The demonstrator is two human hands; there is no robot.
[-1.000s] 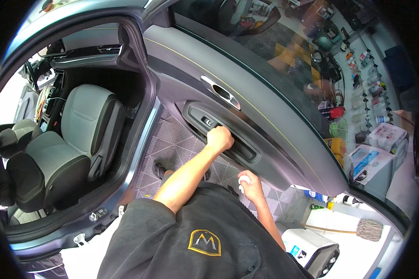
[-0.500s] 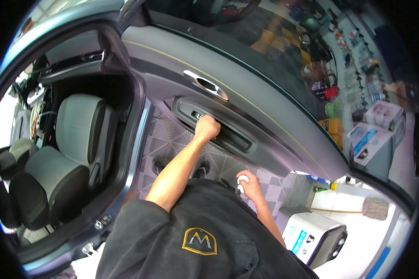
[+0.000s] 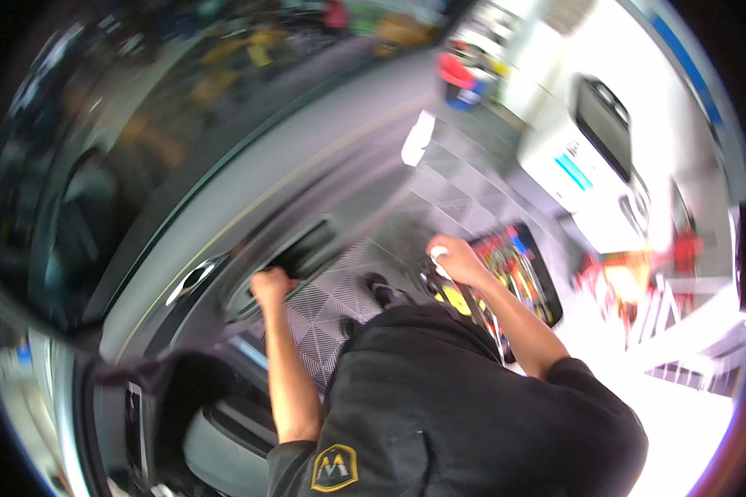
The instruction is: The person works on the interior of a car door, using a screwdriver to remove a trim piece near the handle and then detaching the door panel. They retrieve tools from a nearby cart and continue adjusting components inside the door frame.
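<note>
"Gripping anything?"
"Right hand (image 3: 462, 261) holds a white thing (image 3: 441, 251), apart from the door (image 3: 340, 157)."
"And the left hand (image 3: 271, 286)?"
"Curled at the door's armrest (image 3: 309, 249); whether gripping, I can't tell."

No word or number readable, motion blur. Black shirt (image 3: 489, 406): badge (image 3: 335, 469) near its lower left in view, shield-shaped, yellow outline, pale letter-like emblem inside on dark ground. White box-shaped unit (image 3: 547, 159), upper right: bright blue rectangular label (image 3: 574, 171) on its pale side, any print too smeared to read; small dark mark (image 3: 573, 149) just beside the label, also unreadable, could be print or a picture.
</note>
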